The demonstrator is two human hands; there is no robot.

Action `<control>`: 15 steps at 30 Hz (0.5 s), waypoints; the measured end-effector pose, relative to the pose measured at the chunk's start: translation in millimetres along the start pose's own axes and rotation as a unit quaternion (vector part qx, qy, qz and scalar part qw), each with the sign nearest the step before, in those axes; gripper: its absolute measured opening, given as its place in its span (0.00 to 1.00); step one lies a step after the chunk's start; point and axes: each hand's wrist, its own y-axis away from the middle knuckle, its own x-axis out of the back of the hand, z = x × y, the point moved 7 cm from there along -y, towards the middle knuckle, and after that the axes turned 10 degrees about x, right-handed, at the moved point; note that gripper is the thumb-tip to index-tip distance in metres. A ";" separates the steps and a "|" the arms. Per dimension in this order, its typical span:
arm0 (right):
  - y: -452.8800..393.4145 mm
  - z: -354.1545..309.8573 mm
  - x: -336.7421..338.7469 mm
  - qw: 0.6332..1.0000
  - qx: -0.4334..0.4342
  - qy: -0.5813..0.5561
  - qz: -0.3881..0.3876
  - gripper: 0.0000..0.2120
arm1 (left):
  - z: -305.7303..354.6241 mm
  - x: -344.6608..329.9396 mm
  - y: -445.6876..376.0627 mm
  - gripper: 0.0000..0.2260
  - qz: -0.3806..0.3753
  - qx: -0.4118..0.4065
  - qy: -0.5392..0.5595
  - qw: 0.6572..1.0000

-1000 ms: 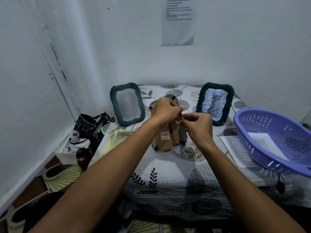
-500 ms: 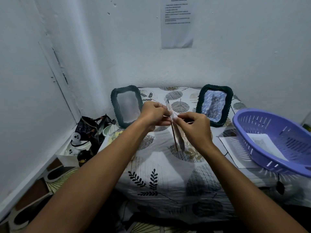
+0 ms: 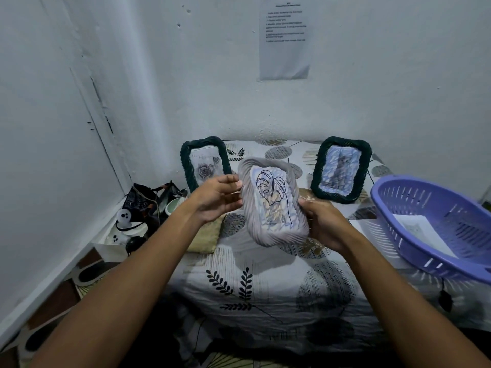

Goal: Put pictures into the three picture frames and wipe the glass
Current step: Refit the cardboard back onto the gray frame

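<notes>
So from my end I've got both hands up over the worktop (image 3: 265,274), which is covered in a white cloth with black leaf prints and grey circles. The grey ribbed picture frame with rounded corners (image 3: 273,205) is held in the air between them, glass side toward the camera, tilted a bit with its top leaning left. It has a line drawing of a big split leaf inside. My left hand (image 3: 216,197) grasps the frame's upper left edge, fingers curled round it with the fingertips on the rim. My right hand (image 3: 322,221) grips the lower right edge, thumb at the rim and the rest of the fingers tucked behind where I can't see them. Behind the held frame, two more are standing upright near the wall: a dark green ribbed frame with a rose picture (image 3: 204,166) on the left, partly hidden by my left hand, and a dark green ribbed frame with a bluish cat picture (image 3: 341,170) on the right, well apart from each other. A purple slotted plastic basket (image 3: 435,224) sits at the right edge of the worktop with a white sheet of paper (image 3: 422,235) lying in it. A yellowish woven cloth (image 3: 207,237) lies on the worktop under my left wrist. A printed paper notice (image 3: 285,38) is stuck on the wall above, text too small to read.
</notes>
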 end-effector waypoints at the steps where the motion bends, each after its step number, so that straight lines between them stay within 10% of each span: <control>1: 0.1 -0.6 0.2 1.000 0.001 -0.005 -0.007 0.14 | -2.5 4.6 -0.9 0.08 0.007 0.005 0.005 1.000; 15: 7.3 30.8 30.5 0.998 -0.056 0.013 0.006 0.04 | -62.1 14.0 -22.3 0.18 0.091 0.084 -0.112 0.986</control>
